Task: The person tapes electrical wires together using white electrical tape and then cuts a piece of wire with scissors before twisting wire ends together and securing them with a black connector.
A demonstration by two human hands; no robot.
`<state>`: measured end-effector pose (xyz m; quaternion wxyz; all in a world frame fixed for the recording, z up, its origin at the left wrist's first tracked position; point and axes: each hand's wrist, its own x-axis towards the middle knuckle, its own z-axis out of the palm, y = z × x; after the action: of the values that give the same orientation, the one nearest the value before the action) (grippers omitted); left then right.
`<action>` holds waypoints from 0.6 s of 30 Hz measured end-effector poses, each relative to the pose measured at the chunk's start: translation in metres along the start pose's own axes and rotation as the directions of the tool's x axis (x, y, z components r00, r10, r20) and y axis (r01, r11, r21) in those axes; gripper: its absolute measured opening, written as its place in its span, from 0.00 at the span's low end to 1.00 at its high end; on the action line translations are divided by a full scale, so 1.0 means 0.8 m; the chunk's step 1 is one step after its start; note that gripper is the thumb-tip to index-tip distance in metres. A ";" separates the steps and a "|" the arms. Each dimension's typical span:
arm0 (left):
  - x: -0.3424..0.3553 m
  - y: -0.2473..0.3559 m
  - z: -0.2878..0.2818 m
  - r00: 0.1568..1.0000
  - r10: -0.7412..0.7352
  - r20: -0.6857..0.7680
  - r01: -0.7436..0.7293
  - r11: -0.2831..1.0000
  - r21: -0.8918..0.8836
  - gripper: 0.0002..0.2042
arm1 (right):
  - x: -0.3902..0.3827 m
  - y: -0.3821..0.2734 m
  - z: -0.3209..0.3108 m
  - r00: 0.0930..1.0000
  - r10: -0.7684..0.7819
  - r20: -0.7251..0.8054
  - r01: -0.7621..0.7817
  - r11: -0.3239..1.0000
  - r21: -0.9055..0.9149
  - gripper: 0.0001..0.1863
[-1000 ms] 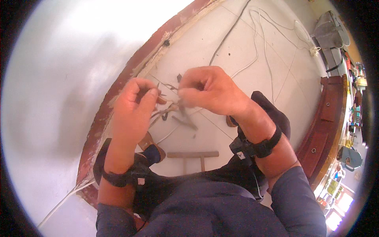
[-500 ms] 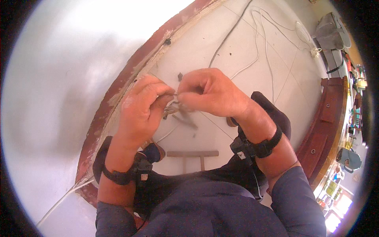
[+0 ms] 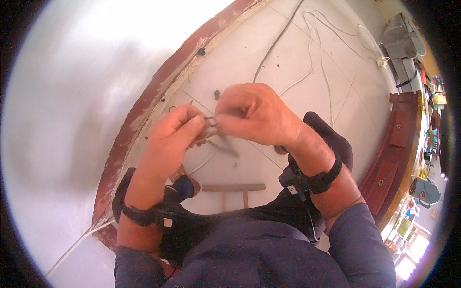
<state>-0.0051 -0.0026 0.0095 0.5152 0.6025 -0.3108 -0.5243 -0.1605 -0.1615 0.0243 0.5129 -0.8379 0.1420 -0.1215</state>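
My left hand (image 3: 175, 134) is closed, thumb pressed against the fingers, on a thin dark wire-like piece (image 3: 210, 118). This piece spans the small gap to my right hand (image 3: 254, 114), whose thumb and index finger pinch its other end. The fingers hide most of it, so its exact kind cannot be made out. Beneath the hands there is a blurred greyish strip (image 3: 224, 146). A thin pointed tip (image 3: 191, 102) shows just beyond the left knuckles; what it belongs to is hidden.
A dark cable (image 3: 277, 45) and white cords (image 3: 321, 53) run over the tiled floor (image 3: 288, 29). Left stands a white wall (image 3: 72, 120) with a chipped red skirting (image 3: 139, 120). Between my feet is a wooden bar (image 3: 234, 187) on uprights. Red-brown wooden furniture (image 3: 391, 153) stands right.
My left hand has turned and dropped slightly, its fingers curling in more. A little more of the thin piece shows between the hands. The right hand stays nearly in place.
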 end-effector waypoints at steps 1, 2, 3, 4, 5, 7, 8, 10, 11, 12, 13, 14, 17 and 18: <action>-0.001 0.001 0.001 1.000 0.000 0.002 0.000 1.000 -0.001 0.06 | -0.001 0.001 0.000 0.999 0.042 0.012 -0.043 0.998 0.039 0.03; -0.003 0.003 0.003 1.000 0.005 -0.013 -0.005 0.999 -0.035 0.06 | -0.002 0.003 0.001 0.999 0.044 0.010 -0.044 0.998 0.037 0.03; -0.005 0.004 0.005 0.999 0.007 -0.031 -0.009 0.998 -0.068 0.06 | -0.003 0.006 0.005 0.999 0.042 -0.020 -0.039 0.993 0.114 0.04; -0.005 0.004 0.004 1.000 0.007 -0.030 -0.009 0.998 -0.067 0.06 | -0.004 0.007 0.008 0.998 0.041 -0.050 -0.031 0.981 0.191 0.05; -0.003 0.003 0.004 0.999 0.021 -0.044 -0.023 0.999 -0.046 0.06 | -0.005 0.004 0.008 0.998 0.042 -0.051 -0.032 0.981 0.191 0.05; -0.003 0.004 0.002 0.997 0.034 -0.064 -0.036 0.999 -0.022 0.06 | -0.004 -0.009 0.007 0.992 0.117 -0.055 -0.105 0.976 0.189 0.07; -0.004 0.005 0.002 0.998 0.026 -0.065 -0.030 0.997 -0.065 0.06 | -0.003 -0.014 0.007 0.992 0.115 -0.053 -0.103 0.976 0.192 0.07; -0.003 0.007 0.006 0.998 0.020 -0.059 -0.027 0.994 -0.110 0.07 | -0.003 -0.020 0.006 0.978 0.206 0.026 -0.203 0.926 0.319 0.11; -0.002 0.007 0.009 0.995 0.026 -0.100 -0.035 0.995 -0.097 0.05 | -0.003 -0.018 0.008 0.978 0.206 0.026 -0.203 0.926 0.319 0.11; -0.002 0.007 0.010 0.990 0.032 -0.140 -0.044 0.996 -0.084 0.04 | -0.003 -0.014 0.012 0.976 0.215 0.018 -0.206 0.906 0.370 0.12; -0.001 0.007 0.010 0.990 0.031 -0.138 -0.043 0.996 -0.084 0.04 | -0.003 -0.011 0.015 0.974 0.225 0.010 -0.208 0.883 0.421 0.12; 0.001 0.006 0.009 0.985 0.058 -0.161 -0.061 0.998 -0.013 0.03 | -0.003 -0.010 0.016 0.974 0.225 0.009 -0.208 0.883 0.421 0.12; 0.002 0.008 0.013 0.975 0.109 -0.194 -0.087 0.989 0.122 0.03 | -0.002 -0.006 0.017 0.961 0.275 0.030 -0.252 0.826 0.504 0.12; 0.001 0.010 0.014 0.969 0.134 -0.207 -0.095 0.978 0.188 0.03 | -0.002 -0.005 0.018 0.960 0.278 0.022 -0.256 0.847 0.466 0.12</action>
<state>-0.0140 -0.0090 0.0174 0.5205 0.6808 -0.3319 -0.3943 -0.1564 -0.1475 0.0219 0.7066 -0.6597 0.2359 -0.0990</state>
